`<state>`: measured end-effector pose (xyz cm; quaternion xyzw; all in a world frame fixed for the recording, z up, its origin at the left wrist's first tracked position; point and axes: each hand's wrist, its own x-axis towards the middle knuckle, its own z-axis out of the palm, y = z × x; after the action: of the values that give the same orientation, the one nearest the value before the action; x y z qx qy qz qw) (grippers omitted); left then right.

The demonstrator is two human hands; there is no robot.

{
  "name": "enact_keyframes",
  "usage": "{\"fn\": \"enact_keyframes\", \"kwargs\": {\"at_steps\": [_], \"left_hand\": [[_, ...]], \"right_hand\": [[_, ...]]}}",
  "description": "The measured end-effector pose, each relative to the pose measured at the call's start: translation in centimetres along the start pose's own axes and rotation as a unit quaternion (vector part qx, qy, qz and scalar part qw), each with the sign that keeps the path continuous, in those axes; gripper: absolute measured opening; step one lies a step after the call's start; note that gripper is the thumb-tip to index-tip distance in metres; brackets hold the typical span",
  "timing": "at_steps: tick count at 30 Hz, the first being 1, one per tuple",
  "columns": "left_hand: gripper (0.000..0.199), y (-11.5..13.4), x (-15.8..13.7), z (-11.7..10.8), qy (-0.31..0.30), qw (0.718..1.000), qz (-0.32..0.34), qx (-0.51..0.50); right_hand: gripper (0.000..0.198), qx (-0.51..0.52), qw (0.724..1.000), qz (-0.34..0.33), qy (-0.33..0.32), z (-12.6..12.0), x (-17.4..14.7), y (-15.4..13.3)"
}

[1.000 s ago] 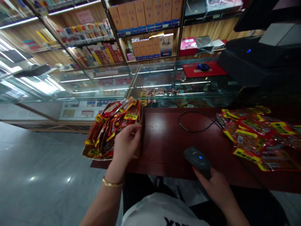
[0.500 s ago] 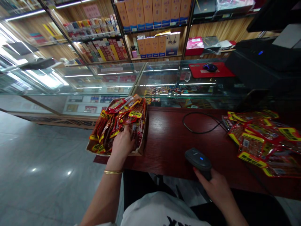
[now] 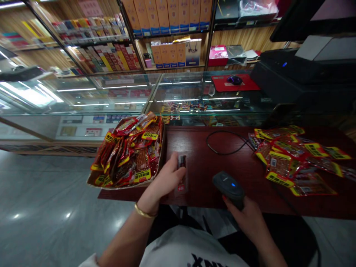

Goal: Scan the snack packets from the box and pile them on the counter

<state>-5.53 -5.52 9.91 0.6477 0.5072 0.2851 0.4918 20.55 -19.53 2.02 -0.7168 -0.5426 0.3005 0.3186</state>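
The left grip [image 3: 166, 178] is partly covering a slim packet [image 3: 181, 187], its print blurring beyond reading, and a dark scanner [image 3: 228, 185] is hiding some fingers of the right grip [image 3: 249, 213]. The packet is showing see-through edges, a dark upper end and a red patch low down. It is sitting at the left thumb, over the tabletop [image 3: 197, 148], any contact being unclear. The left grip is pinching it; the right is wrapping the scanner.
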Motion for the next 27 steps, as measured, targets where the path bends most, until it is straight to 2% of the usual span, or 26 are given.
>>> {"fn": "enact_keyframes", "kwargs": {"at_steps": [3, 6, 9, 17, 23, 27], "left_hand": [[0.028, -2.3, 1.8, 3.1, -0.071, 0.997, -0.031, -0.002], [0.036, -3.9, 2.8, 4.2, -0.113, 0.993, -0.037, -0.025], [0.04, -4.4, 3.0, 3.8, -0.136, 0.989, -0.029, -0.05], [0.058, -5.5, 3.1, 2.8, -0.128, 0.99, -0.028, -0.056], [0.054, -6.1, 3.7, 2.8, -0.146, 0.986, -0.066, -0.046], [0.049, -5.9, 4.1, 2.6, -0.161, 0.984, -0.064, -0.025]], "right_hand": [[0.037, 0.004, 0.999, -0.032, 0.01, -0.2, -0.3, 0.0], [0.033, 0.005, 0.999, -0.052, 0.015, -0.4, -0.7, 0.1], [0.031, -0.007, 0.999, -0.052, 0.012, -0.3, -0.9, 0.1], [0.031, -0.009, 0.998, -0.054, -0.007, -0.5, -1.4, -1.6], [0.03, -0.014, 0.999, -0.048, -0.012, -0.9, -1.6, -1.6], [0.031, -0.018, 0.998, -0.045, -0.025, -0.8, -1.5, -1.7]]}}
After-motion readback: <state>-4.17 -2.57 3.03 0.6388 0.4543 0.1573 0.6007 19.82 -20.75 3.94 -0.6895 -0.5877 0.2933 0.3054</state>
